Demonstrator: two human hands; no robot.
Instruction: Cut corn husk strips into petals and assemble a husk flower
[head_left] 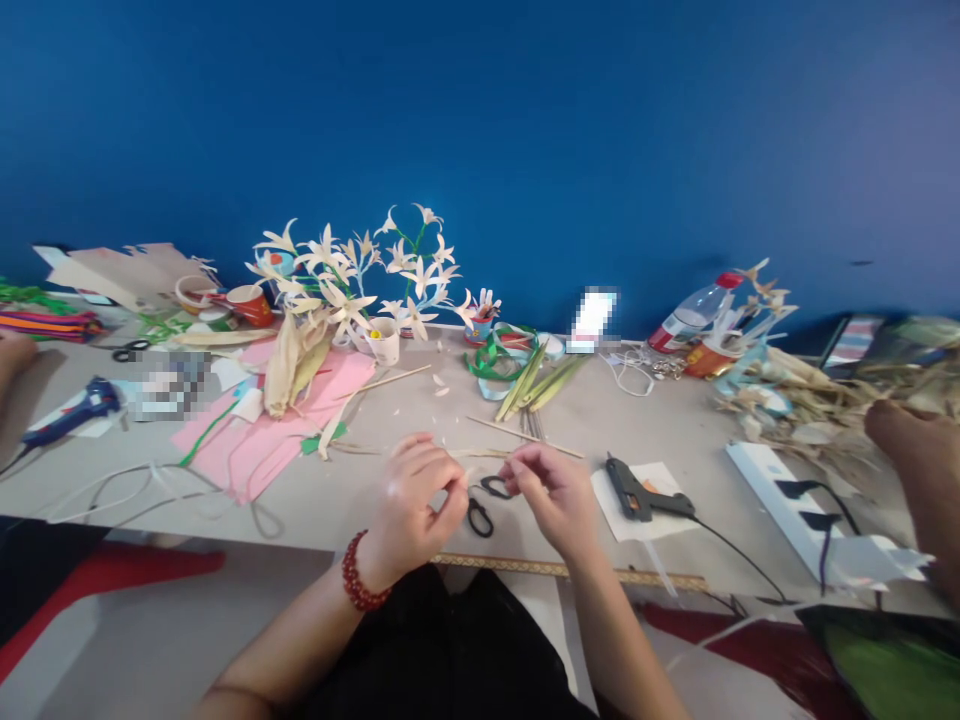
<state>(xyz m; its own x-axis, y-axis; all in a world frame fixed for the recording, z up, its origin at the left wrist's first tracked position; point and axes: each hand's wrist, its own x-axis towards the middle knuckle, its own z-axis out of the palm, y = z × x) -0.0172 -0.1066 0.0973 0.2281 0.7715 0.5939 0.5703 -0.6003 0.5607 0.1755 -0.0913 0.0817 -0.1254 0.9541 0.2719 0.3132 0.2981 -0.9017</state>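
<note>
Clock centred on the scissors, 12 away from me. At 9 to 10, well apart: blue glue gun (82,410) on the surface (315,510). Nearer, same bearing: pink sheet (274,455); the husk bundle (281,375) lies across it, at 10. At 11: white flowers (350,305), with a paper cup (385,345) below them. At 9, just beside: my left hand (427,495), red bracelet (364,575) at the wrist, thumb and forefinger curled towards each other; cannot tell whether they clamp anything thin. Centre, between my hands: black-handled scissors (486,513), blades unclear. Between 12 and 1: thin stick (525,437), green husk strips (523,382) beyond. At 3: my right hand (551,495), fingers bent, tips by the far scissor loop; contact and grip uncertain. Further along 3: black glue gun (637,490) on white paper (604,505). Between 1 and 2: bottle (686,312). Far 3: power strip (772,515), then a co-worker's hand (892,430).
</note>
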